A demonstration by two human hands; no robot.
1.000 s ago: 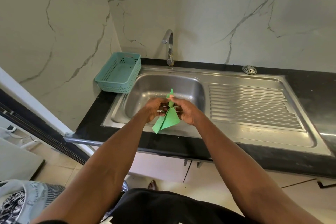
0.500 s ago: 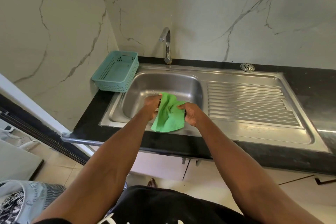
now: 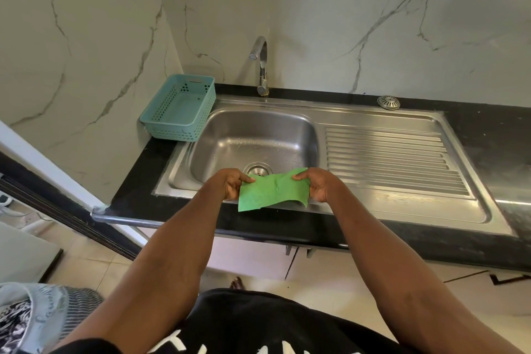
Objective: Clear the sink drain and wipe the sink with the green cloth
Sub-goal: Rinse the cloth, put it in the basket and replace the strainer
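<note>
The green cloth (image 3: 272, 190) is spread flat and stretched between both hands over the front rim of the steel sink (image 3: 201, 152). My left hand (image 3: 230, 184) pinches its left edge and my right hand (image 3: 319, 185) pinches its right edge. Just behind the cloth, the drain opening (image 3: 257, 169) shows in the basin floor, partly hidden by the cloth's top edge. Water drops dot the basin bottom. A round metal drain strainer (image 3: 388, 102) lies on the black counter behind the draining board.
A teal plastic basket (image 3: 179, 108) sits at the sink's left rear corner. The tap (image 3: 261, 66) rises behind the basin. The ribbed draining board (image 3: 393, 161) lies to the right. Marble walls close in the left and back. Clothes lie on the floor at lower left.
The cloth went from a twisted bunch between my hands to an open flat sheet. My hands moved apart, pulling it wide, and the drain came into view.
</note>
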